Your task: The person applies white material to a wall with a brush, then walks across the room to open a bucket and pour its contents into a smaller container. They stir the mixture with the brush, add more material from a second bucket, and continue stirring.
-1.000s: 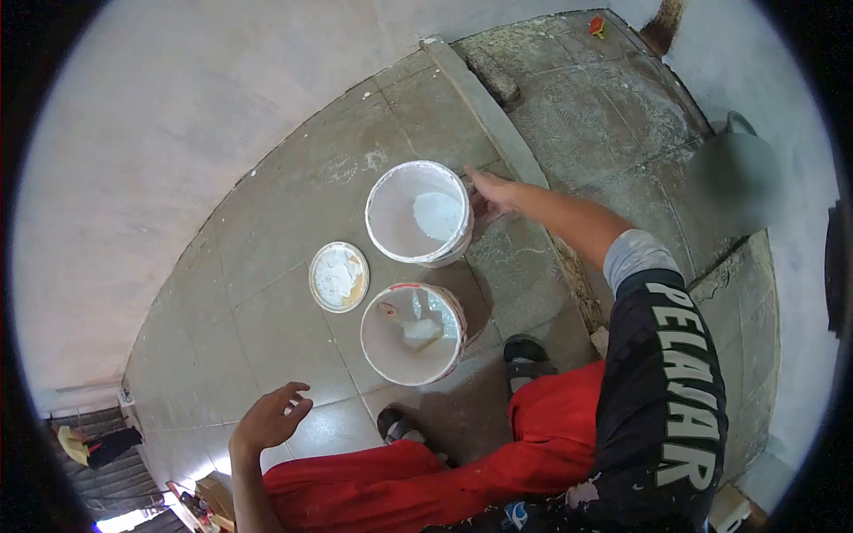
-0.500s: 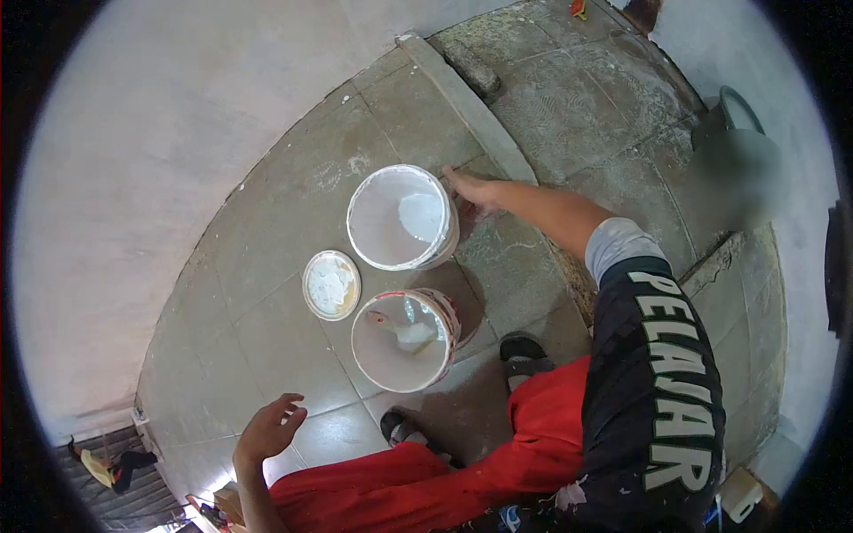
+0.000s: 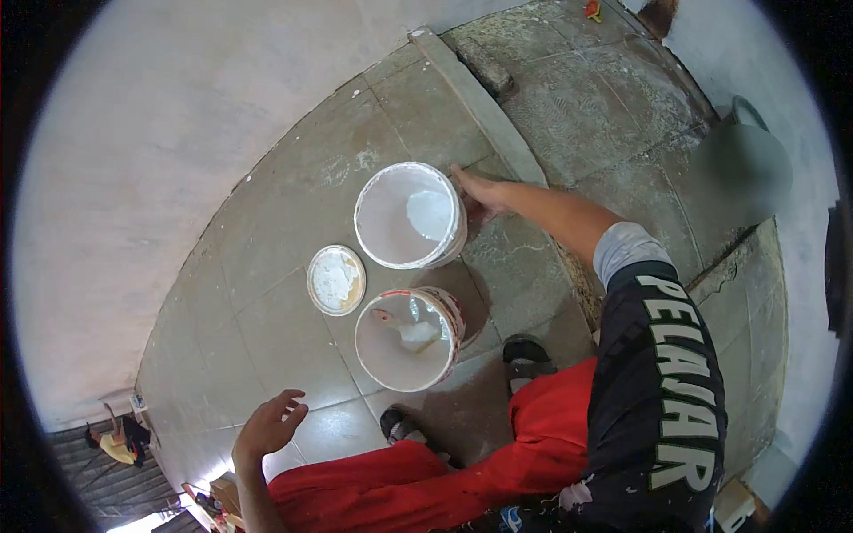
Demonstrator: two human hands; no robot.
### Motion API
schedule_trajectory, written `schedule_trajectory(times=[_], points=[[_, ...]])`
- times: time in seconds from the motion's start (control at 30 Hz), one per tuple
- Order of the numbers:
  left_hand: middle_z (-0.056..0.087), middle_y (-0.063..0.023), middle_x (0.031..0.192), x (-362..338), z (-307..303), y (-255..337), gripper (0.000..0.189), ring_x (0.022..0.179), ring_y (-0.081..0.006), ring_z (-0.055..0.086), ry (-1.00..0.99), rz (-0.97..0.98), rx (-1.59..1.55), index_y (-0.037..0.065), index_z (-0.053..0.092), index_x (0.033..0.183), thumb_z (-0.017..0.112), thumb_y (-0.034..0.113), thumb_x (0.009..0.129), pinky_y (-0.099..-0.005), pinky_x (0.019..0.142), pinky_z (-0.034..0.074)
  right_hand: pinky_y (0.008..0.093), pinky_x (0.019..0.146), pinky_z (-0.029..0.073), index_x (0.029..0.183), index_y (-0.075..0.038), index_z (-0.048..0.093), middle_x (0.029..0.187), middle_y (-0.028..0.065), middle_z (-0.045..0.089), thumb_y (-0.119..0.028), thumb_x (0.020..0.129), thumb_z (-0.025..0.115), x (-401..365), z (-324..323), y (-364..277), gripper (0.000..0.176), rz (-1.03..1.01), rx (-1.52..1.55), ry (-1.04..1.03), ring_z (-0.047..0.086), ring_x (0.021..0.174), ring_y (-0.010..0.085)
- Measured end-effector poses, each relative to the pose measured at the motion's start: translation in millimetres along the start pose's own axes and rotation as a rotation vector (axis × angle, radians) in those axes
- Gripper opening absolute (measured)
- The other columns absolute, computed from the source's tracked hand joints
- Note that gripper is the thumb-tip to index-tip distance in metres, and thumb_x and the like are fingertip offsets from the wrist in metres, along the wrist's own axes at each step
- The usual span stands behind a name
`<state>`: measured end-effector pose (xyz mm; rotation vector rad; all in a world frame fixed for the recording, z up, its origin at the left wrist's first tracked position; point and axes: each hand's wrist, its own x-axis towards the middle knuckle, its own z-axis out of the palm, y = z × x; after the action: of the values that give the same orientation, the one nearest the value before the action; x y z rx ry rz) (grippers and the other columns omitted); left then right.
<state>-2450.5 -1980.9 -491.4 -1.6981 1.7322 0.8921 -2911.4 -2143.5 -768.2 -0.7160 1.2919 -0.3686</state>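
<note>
Trousers (image 3: 382,475) plain red; sleeve (image 3: 662,382) black, lettered white; floor tiles (image 3: 275,338) grey-brown.

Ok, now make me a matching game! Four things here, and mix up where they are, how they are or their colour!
Things:
1. round lid
2. left hand
3. right hand
4. trousers

Matches:
A. red
B. reaching to the side of the farther bucket
C. lying on the floor tiles, with white on it
D. in the air, holding nothing

Right pairs: 1-C, 2-D, 3-B, 4-A
</note>
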Motion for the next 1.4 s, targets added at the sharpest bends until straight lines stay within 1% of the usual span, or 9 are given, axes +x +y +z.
schedule_trajectory(times=[0.33, 0.4, 0.8, 0.93, 1.13, 1.3, 1.33, 1.37, 1.4], points=[[0.067, -0.0187, 0.115, 5, -1, 4, 0.043, 0.101, -0.0315, 0.066, -0.018, -0.018, -0.017, 0.008, 0.055, 0.131, 0.053, 0.036, 0.097, -0.0424, 0.089, 0.052, 0.0643, 0.11, 0.025, 0.151, -0.004, 0.026, 0.149, 0.0284, 0.035, -0.085, 0.084, 0.009, 1, 3, -2, 0.106, 0.004, 0.037, -0.017, 0.034, 0.137, 0.0458], [0.067, -0.0189, 0.116, 7, -2, 6, 0.044, 0.103, -0.0317, 0.066, -0.035, -0.021, 0.0, 0.009, 0.054, 0.132, 0.053, 0.036, 0.098, -0.0428, 0.09, 0.051, 0.0592, 0.107, 0.034, 0.156, -0.017, 0.01, 0.154, 0.0247, 0.026, -0.086, 0.083, 0.015, 2, 0, 0, 0.101, -0.014, 0.038, -0.066, 0.037, 0.137, 0.0435], [0.066, -0.0199, 0.116, 13, -2, 8, 0.043, 0.105, -0.0323, 0.065, -0.05, -0.001, 0.01, 0.007, 0.054, 0.131, 0.052, 0.035, 0.098, -0.0423, 0.092, 0.051, 0.0614, 0.111, 0.026, 0.156, -0.014, 0.01, 0.157, 0.0242, 0.02, -0.087, 0.081, 0.01, -11, 7, -10, 0.105, -0.015, 0.071, -0.15, 0.029, 0.14, 0.0447], [0.066, -0.0199, 0.116, 16, 2, 0, 0.043, 0.105, -0.0323, 0.065, -0.039, 0.013, 0.022, 0.007, 0.054, 0.13, 0.052, 0.036, 0.098, -0.0423, 0.091, 0.051, 0.0616, 0.111, 0.026, 0.156, -0.014, 0.009, 0.158, 0.0244, 0.018, -0.087, 0.081, 0.01, -21, 10, -15, 0.105, -0.019, 0.08, -0.089, 0.026, 0.141, 0.0455], [0.068, -0.0197, 0.111, 10, -2, 3, 0.044, 0.103, -0.0326, 0.065, -0.013, -0.001, 0.011, 0.005, 0.055, 0.128, 0.053, 0.036, 0.097, -0.0428, 0.09, 0.051, 0.0621, 0.111, 0.025, 0.156, -0.014, 0.01, 0.157, 0.0254, 0.02, -0.082, 0.086, 0.008, -9, 6, -6, 0.098, -0.021, -0.002, -0.14, 0.021, 0.143, 0.0451], [0.068, -0.0197, 0.109, 6, -2, -1, 0.043, 0.097, -0.034, 0.067, 0.042, 0.072, -0.011, 0.003, 0.057, 0.126, 0.055, 0.034, 0.096, -0.0417, 0.087, 0.052, 0.0579, 0.106, 0.033, 0.149, -0.015, 0.036, 0.146, 0.0196, 0.041, -0.076, 0.091, 0.017, -30, 0, -27, 0.087, -0.065, -0.181, -0.057, 0.042, 0.13, 0.041], [0.068, -0.0195, 0.109, 5, -1, -1, 0.044, 0.098, -0.034, 0.066, 0.042, 0.067, -0.026, 0.003, 0.057, 0.126, 0.055, 0.034, 0.095, -0.0421, 0.087, 0.051, 0.0519, 0.095, 0.042, 0.138, -0.01, 0.05, 0.132, 0.0142, 0.054, -0.066, 0.095, 0.033, -35, -2, -28, 0.073, -0.124, -0.109, 0.024, 0.052, 0.115, 0.0326], [0.068, -0.0195, 0.109, 4, -2, 0, 0.044, 0.098, -0.034, 0.066, 0.042, 0.067, -0.041, 0.003, 0.057, 0.126, 0.055, 0.034, 0.095, -0.0421, 0.087, 0.051, 0.0519, 0.095, 0.042, 0.138, -0.01, 0.05, 0.132, 0.0142, 0.054, -0.066, 0.095, 0.033, -42, -4, -31, 0.073, -0.119, -0.123, 0.022, 0.052, 0.115, 0.0326], [0.068, -0.0198, 0.109, 2, -2, 2, 0.044, 0.099, -0.0343, 0.066, 0.042, 0.053, -0.035, 0.003, 0.057, 0.126, 0.056, 0.034, 0.095, -0.0422, 0.088, 0.051, 0.0478, 0.091, 0.043, 0.134, -0.009, 0.053, 0.126, 0.0121, 0.058, -0.061, 0.095, 0.039, -49, -6, -35, 0.067, -0.227, -0.142, 0.056, 0.054, 0.111, 0.0282]])
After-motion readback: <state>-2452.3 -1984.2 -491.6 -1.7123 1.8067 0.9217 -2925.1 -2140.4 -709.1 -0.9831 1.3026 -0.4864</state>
